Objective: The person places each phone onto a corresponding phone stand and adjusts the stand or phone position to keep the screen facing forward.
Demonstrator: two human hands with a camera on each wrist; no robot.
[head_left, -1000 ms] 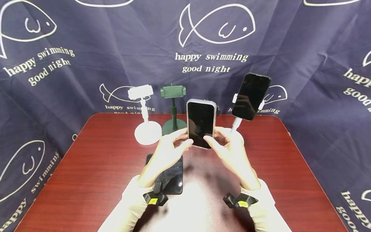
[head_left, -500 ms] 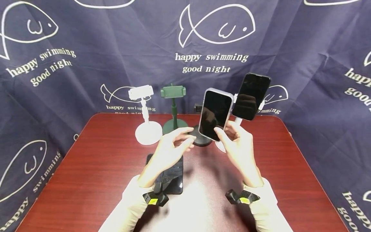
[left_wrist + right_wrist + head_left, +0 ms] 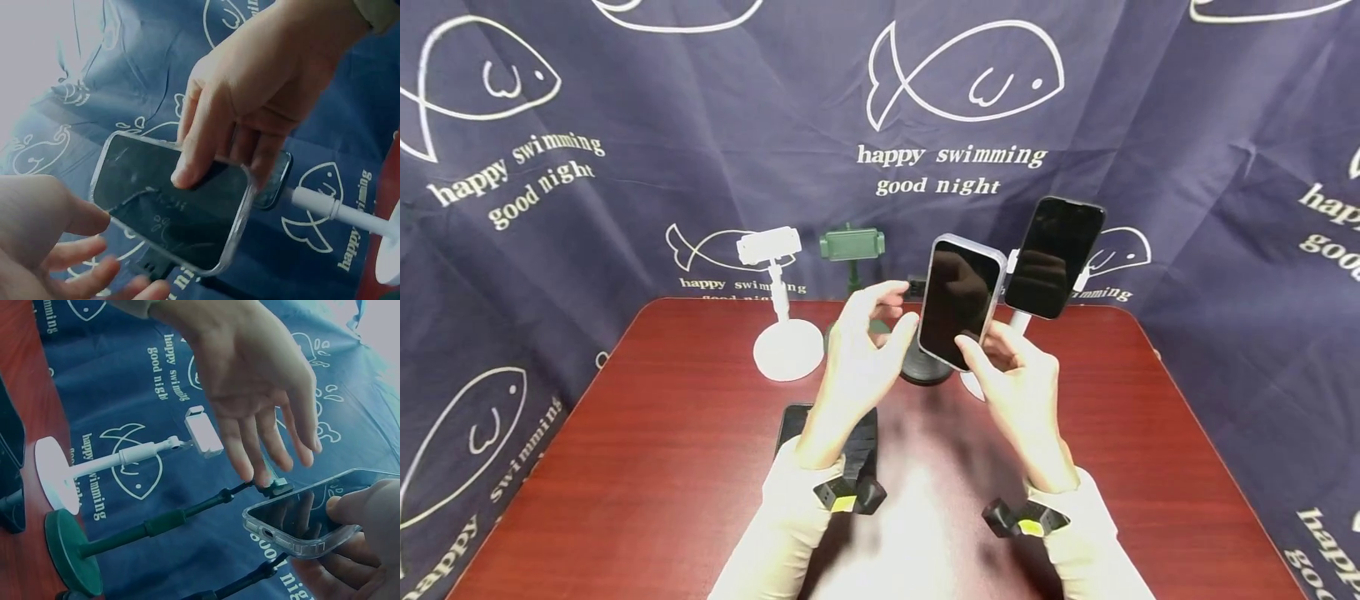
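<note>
Here, a cased phone (image 3: 958, 304) stands near-upright between the hands, held from its right side.
The right hand (image 3: 1018, 387) grips the lower right part, thumb on the screen and fingers round behind; the left hand (image 3: 865, 358) holds nothing, its thumb and fingers spread apart just beside the left long edge, and the right wrist view shows a gap there. The phone's long axis runs upward with its top leaning right, so from the left hand it lies to the right. Behind it is a black stand (image 3: 925, 373), mostly hidden; whether they touch, I cannot tell. A second phone (image 3: 1055, 258) sits on a white stand (image 3: 1018, 322) to the right, while the green stand (image 3: 853, 244) is behind the left hand.
</note>
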